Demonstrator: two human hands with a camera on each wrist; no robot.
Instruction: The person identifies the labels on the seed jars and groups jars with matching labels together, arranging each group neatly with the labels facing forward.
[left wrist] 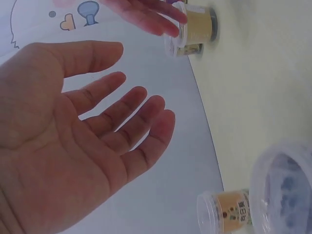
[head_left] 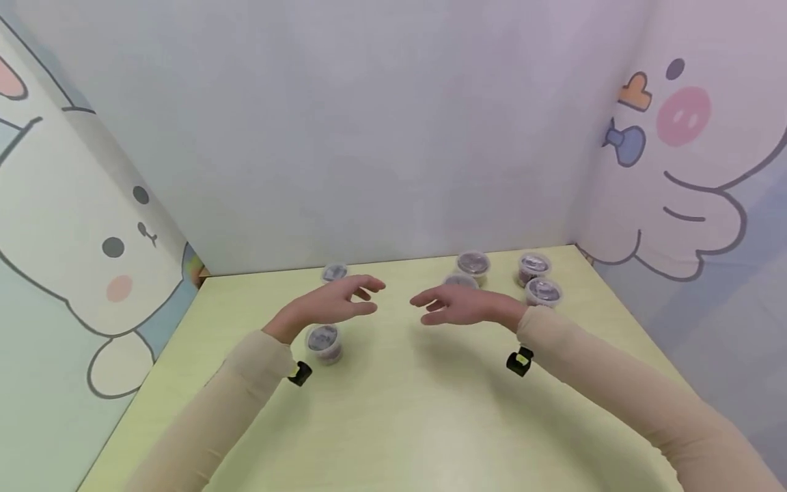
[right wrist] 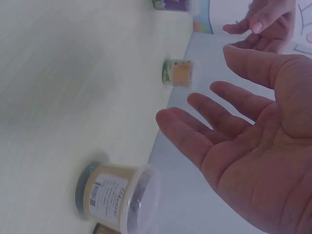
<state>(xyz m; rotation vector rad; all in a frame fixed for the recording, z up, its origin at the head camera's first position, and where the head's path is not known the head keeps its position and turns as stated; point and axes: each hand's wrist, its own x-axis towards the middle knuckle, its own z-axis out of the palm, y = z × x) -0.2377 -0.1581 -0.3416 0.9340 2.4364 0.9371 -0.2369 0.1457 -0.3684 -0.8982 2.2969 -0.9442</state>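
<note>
Both hands (head_left: 393,304) hover empty; cup (head_left: 324,342) seemingly upright.

Both arms reach forward in light sleeves. The left hand (head_left: 335,304) and the right hand (head_left: 458,305) float side by side, fingertips pointing at each other (not touching). Fingers are loose and spread, palms bare.

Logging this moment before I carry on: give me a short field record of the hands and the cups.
left hand: open, fingers relaxed, above the table, holding nothing
right hand: open, holding nothing, facing the left
cups: six small lidded cups
nearest left: cup under the wrist
far left: cup by the wall
right group: four cups behind the right hand
surface: pale green table
</note>
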